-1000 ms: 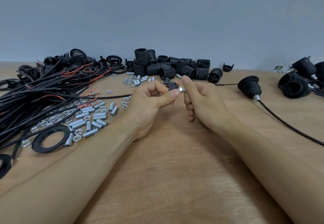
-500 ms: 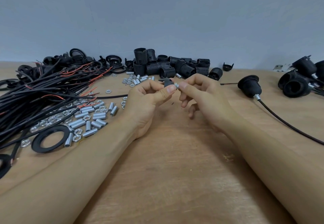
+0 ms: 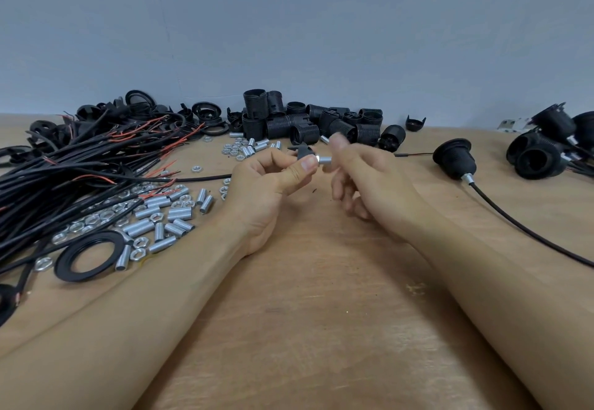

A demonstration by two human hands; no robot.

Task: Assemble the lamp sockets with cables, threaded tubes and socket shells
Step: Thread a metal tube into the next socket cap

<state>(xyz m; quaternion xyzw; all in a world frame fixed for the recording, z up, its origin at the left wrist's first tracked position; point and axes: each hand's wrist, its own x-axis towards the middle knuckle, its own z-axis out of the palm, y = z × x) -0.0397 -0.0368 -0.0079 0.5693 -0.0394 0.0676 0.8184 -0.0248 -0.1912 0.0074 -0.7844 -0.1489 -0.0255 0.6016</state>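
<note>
Black plastic socket cap (image 3: 303, 152) sits in the left hand (image 3: 266, 184), fingers curled round it, thumb (image 3: 297, 173) pressed along its near side. A silver threaded tube (image 3: 325, 161) sticks out of the cap toward the right, just past the left thumb tip.

Right hand (image 3: 369, 181) is motion-blurred. Its fingertips (image 3: 337, 143) are bunched just above and to the right of the tube's free end. Cannot tell whether they touch or pinch the tube; the lower fingers hang loosely curled beneath it.

Both hands are raised over the wooden table (image 3: 305, 313), forearms running back toward the camera.

Relative to the fingers:
- Left of the left hand, near its wrist: loose pile of threaded tubes (image 3: 160, 213) mixed with hex nuts (image 3: 96, 220).
- Further left: big bundle of black cables (image 3: 64, 168) with red wire ends showing.
- Near-left, by the left forearm: a flat black ring (image 3: 88, 258) with a tube lying against its right edge.
- Beyond the fingertips, against the wall: heap of ribbed black socket shells (image 3: 305, 123), some upright, most lying down. A second small scatter of tubes and nuts (image 3: 247, 149) lies just in front of it.
- Right of the right hand: one assembled socket (image 3: 453, 159) mouth-down on the table, its cable (image 3: 527, 229) trailing toward the near right edge.
- Far right: cluster of more finished sockets (image 3: 546, 149), partly cut off by the frame.
</note>
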